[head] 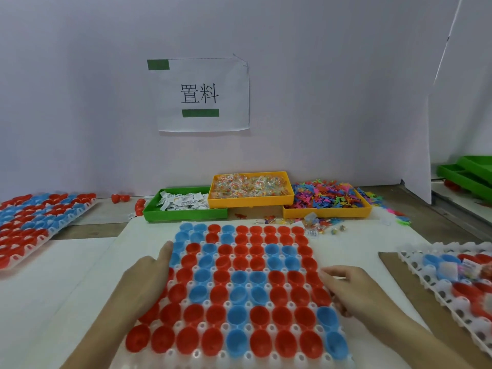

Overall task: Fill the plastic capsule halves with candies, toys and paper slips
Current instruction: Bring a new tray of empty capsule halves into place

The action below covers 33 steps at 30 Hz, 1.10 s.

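A white holder tray (274,355) in front of me carries several red and blue capsule halves (241,278), all open side up and empty. My left hand (149,272) rests with straight fingers along the tray's left edge. My right hand (354,286) lies on the tray's right edge, fingers bent against it. Behind the tray stand a green bin of paper slips (183,203), a yellow bin of wrapped candies (250,186) and a yellow bin of colourful plastic toys (327,199).
Another tray of red and blue halves (34,222) lies at the left. A third tray (458,278) at the right holds halves, some filled. Loose candies and toys (319,226) are scattered behind the middle tray. Green bins (468,174) sit far right.
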Motion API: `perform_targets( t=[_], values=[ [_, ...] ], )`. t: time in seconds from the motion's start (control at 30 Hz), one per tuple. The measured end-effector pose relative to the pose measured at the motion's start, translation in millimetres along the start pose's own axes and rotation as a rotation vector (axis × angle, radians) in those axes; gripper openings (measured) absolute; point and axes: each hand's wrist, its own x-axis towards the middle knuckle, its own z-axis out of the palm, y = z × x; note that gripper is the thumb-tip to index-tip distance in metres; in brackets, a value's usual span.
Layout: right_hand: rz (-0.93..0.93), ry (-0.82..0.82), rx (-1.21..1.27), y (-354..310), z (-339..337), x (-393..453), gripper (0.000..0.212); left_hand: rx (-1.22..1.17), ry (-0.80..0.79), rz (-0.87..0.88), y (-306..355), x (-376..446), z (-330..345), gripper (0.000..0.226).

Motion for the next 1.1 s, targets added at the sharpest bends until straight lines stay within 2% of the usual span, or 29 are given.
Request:
perform_targets(
  t=[0.17,0.37,0.53,0.7,0.77,0.87,0.97,1.1],
  values=[
    [0.052,0.082,-0.115,10,-52,-13,0.013,-0.109,-0.005,0.117,27,-33,42,0.062],
    [0.099,0.106,-0.43,23,-81,-9,0.009,-0.221,-0.04,0.148,49,-52,78,0.059],
    [0.135,0.093,-0.638,25,-93,-3,0.031,-0.301,-0.074,0.164,56,-57,90,0.047],
    [0.176,0.086,-0.723,25,-98,3,0.017,-0.312,-0.074,0.216,53,-51,97,0.041],
    [0.182,0.092,-0.726,24,-98,4,0.013,-0.288,-0.008,0.254,49,-41,94,0.036],
    [0.18,0.097,-0.725,23,-99,4,0.013,-0.236,0.111,0.378,44,-14,91,0.012],
    [0.184,0.087,-0.721,24,-100,6,0.013,-0.131,0.104,0.477,45,15,95,0.03],
    [0.191,0.092,-0.702,24,-102,6,0.012,0.069,0.124,0.619,46,36,102,0.026]
  ],
)
